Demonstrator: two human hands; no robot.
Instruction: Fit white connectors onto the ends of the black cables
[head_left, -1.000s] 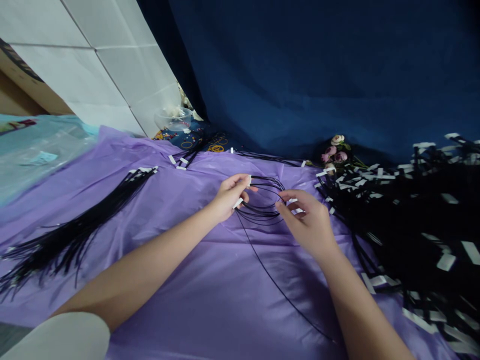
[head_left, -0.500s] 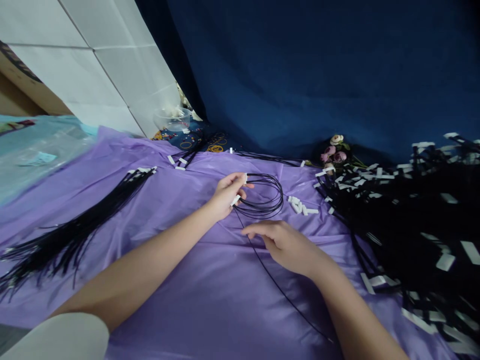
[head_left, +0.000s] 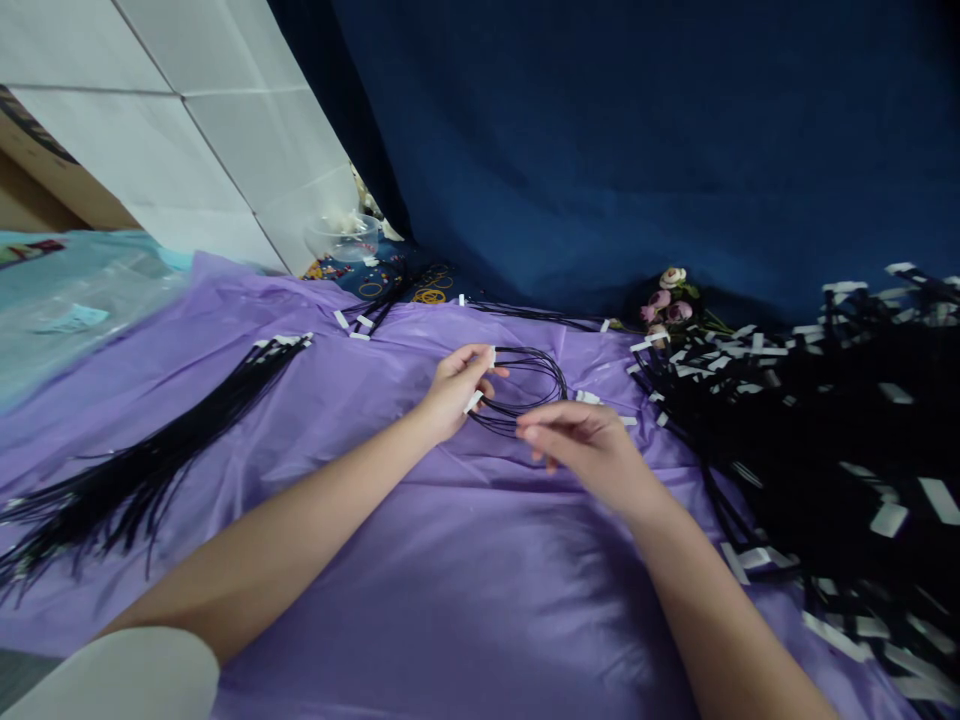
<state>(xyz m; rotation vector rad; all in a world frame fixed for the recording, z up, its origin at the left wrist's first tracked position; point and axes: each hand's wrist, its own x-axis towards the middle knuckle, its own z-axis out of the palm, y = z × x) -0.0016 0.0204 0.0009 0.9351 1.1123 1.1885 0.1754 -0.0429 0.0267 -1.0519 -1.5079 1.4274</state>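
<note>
left grip (head_left: 456,392) clamped on coiled black cable (head_left: 561,380), right grip (head_left: 589,447) at the coil, its hold unclear, clear bowl (head_left: 358,246) of whitish pieces (head_left: 345,222) near counter's (head_left: 420,590) far edge

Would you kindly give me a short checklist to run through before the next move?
1. Left hand holding the black coil: ok.
2. White end piece visible at the left hand: ok.
3. Right hand gripping a strand: cannot tell; its fingers are at the coil's near right side, but any strand between them is unclear.
4. Loose white pieces in full view: not ok; the right hand partly hides them.
5. Black bundle on the left lying apart from the coil: ok.
6. Dark pile on the right apart from the coil: ok.
</note>
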